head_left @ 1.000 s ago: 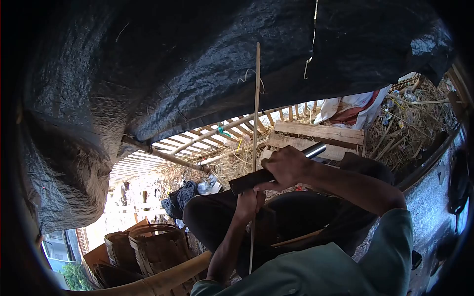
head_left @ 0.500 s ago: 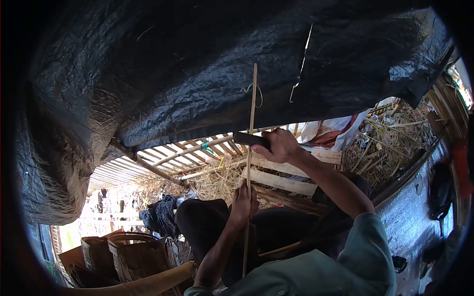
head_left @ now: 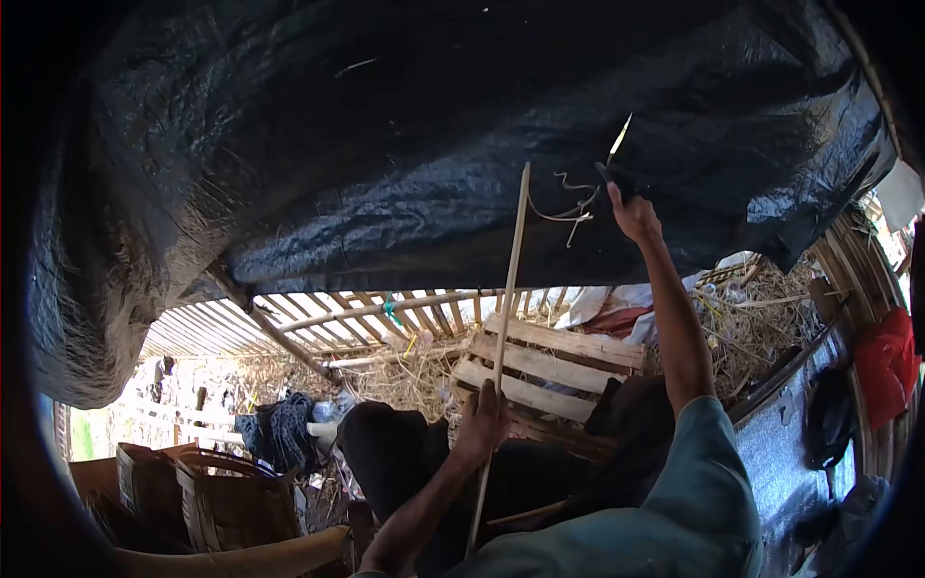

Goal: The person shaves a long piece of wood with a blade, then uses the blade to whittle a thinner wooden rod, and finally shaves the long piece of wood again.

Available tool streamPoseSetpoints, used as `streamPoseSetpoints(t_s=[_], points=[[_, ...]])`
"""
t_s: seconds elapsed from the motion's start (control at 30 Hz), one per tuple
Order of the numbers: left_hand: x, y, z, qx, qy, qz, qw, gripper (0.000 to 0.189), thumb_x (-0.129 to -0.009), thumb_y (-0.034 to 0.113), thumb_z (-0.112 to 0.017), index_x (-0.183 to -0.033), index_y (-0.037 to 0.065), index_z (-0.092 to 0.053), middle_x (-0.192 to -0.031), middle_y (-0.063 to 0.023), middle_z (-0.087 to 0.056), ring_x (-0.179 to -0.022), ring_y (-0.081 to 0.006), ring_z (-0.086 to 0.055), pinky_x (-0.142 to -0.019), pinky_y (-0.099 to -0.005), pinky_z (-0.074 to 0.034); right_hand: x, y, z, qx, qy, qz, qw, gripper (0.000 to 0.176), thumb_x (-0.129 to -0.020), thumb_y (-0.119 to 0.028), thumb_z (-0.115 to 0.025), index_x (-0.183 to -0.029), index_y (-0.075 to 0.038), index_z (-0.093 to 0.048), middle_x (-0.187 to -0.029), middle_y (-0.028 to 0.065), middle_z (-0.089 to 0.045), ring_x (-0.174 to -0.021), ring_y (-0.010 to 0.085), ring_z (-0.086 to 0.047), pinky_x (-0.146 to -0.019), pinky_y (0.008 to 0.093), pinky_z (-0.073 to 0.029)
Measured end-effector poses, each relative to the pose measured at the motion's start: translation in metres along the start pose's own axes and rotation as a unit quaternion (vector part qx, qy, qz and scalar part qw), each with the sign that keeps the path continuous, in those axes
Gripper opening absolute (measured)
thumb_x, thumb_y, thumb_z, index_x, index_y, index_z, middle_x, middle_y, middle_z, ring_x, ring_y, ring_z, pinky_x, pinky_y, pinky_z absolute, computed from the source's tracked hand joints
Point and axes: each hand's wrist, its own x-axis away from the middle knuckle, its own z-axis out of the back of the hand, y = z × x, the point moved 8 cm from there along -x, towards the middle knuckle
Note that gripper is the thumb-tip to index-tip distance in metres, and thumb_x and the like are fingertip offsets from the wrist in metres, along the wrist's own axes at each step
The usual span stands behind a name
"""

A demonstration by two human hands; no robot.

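Upper garment: a shirt [head_left: 617, 544], muted green with a bluish cast, plain on the visible part, fabric matte and lightly creased. Right sleeve [head_left: 711, 467]: short, same cloth, loose cut, hem ending on the arm. Lower garment: trousers [head_left: 390, 453], black or very dark, unpatterned as far as shadow permits inspection. Left hand [head_left: 482, 424] and right hand [head_left: 636, 220]: bare, forearms uncovered.

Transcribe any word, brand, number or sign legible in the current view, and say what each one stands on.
None: no readable text anywhere.
Dark tarp: creases and glare, no lettering seen.
Red bag at the right edge: no lettering made out.
Red-and-white material behind the slats: too small and crumpled to tell.
Dark tool in the right hand: too blurred to tell.
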Motion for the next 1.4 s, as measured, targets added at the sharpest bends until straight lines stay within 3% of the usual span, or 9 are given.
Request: streamPoseSetpoints(t_s=[0.03,0.07,0.23,0.37,0.57,0.73,0.9,1.1,1.4], points=[[-0.001,0.0,0.007,0.035,0.006,0.032,0.999,0.051,-0.096,0.044,-0.027,-0.064,0.008,-0.043,-0.045,-0.0021,-0.038,-0.032,-0.0126,-0.034,-0.032,-0.03,-0.026,-0.001,0.008,0.007,-0.006,0.028,0.007,1.0,0.082,-0.082,-0.069,-0.032,-0.092,0.006,-0.065,-0.094,0.0312,-0.06,-0.1,0.0448,-0.054,-0.085,0.0479,-0.046],[-0.011,0.02,0.023,-0.192,0.105,-0.261,0.94,0.05,-0.096,0.043,-0.028,-0.064,0.008,-0.043,-0.045,-0.0016,-0.037,-0.032,-0.0122,-0.033,-0.032,-0.0292,-0.026,0.002,0.015,0.01,-0.004,0.05,0.019,0.999,0.083,-0.082,-0.069,-0.031,-0.092,0.005,-0.065,-0.092,0.0313,-0.06,-0.099,0.0463,-0.054,-0.084,0.0486,-0.046],[-0.011,-0.013,0.008,0.128,-0.012,0.082,0.988,0.05,-0.098,0.039,-0.024,-0.065,0.006,-0.041,-0.039,-0.0014,-0.031,-0.029,-0.0124,-0.032,-0.03,-0.0277,-0.025,0.089,0.01,-0.028,-0.083,-0.1,0.12,0.984,0.065,-0.087,-0.056,-0.041,-0.07,0.003,-0.061,-0.074,0.027,-0.061,-0.086,0.0441,-0.058,-0.07,0.0495,-0.046],[-0.01,-0.003,0.008,0.103,-0.022,0.046,0.993,0.052,-0.098,0.04,-0.022,-0.062,0.007,-0.04,-0.038,-0.0011,-0.032,-0.027,-0.0121,-0.03,-0.03,-0.0267,-0.026,0.179,-0.021,-0.065,-0.034,-0.327,0.241,0.913,0.051,-0.089,-0.049,-0.042,-0.088,-0.003,-0.064,-0.066,0.0175,-0.061,-0.071,0.0353,-0.061,-0.067,0.0425,-0.047],[-0.008,0.011,0.011,0.094,-0.043,0.014,0.995,0.052,-0.099,0.036,-0.02,-0.06,0.008,-0.04,-0.037,-0.0004,-0.028,-0.025,-0.0118,-0.027,-0.026,-0.0259,-0.022,0.264,-0.092,-0.043,-0.067,-0.224,0.464,0.854,0.06,-0.081,-0.058,-0.05,-0.087,0.001,-0.059,-0.07,0.0209,-0.061,-0.071,0.0385,-0.062,-0.069,0.0451,-0.049],[-0.002,0.008,0.012,0.115,-0.019,0.042,0.992,0.05,-0.098,0.04,-0.024,-0.064,0.009,-0.042,-0.04,0.0003,-0.031,-0.026,-0.0101,-0.026,-0.026,-0.0243,-0.02,0.228,-0.06,-0.089,-0.249,-0.315,0.136,0.906,0.061,-0.087,-0.059,-0.041,-0.071,-0.002,-0.056,-0.054,0.0123,-0.054,-0.055,0.0261,-0.057,-0.055,0.0391,-0.044],[0.001,0.009,0.02,0.058,0.008,0.032,0.998,0.047,-0.098,0.041,-0.026,-0.068,0.009,-0.043,-0.042,0.0007,-0.032,-0.027,-0.0091,-0.027,-0.026,-0.0245,-0.021,0.267,-0.012,-0.159,-0.571,-0.33,-0.388,0.644,0.061,-0.076,-0.065,-0.056,-0.082,-0.004,-0.05,-0.059,0.0013,-0.043,-0.045,0.0136,-0.045,-0.042,0.0313,-0.042],[-0.005,-0.002,0.02,-0.004,0.04,0.034,0.999,0.048,-0.098,0.043,-0.025,-0.068,0.008,-0.042,-0.043,0.0012,-0.032,-0.028,-0.0085,-0.029,-0.027,-0.0234,-0.022,0.301,-0.014,-0.21,-0.387,-0.394,-0.246,0.797,0.045,-0.078,-0.023,-0.069,-0.105,0.002,-0.043,-0.075,0.0081,-0.057,-0.061,0.0151,-0.059,-0.053,0.0298,-0.05],[-0.007,0.005,0.014,-0.049,0.055,0.045,0.996,0.049,-0.098,0.04,-0.022,-0.069,0.008,-0.043,-0.041,-0.0003,-0.034,-0.029,-0.0093,-0.029,-0.028,-0.0232,-0.024,0.241,-0.039,-0.151,-0.645,-0.292,-0.269,0.653,0.039,-0.079,-0.007,-0.064,-0.111,0.004,-0.047,-0.078,0.0099,-0.06,-0.071,0.0166,-0.059,-0.065,0.0266,-0.048]])
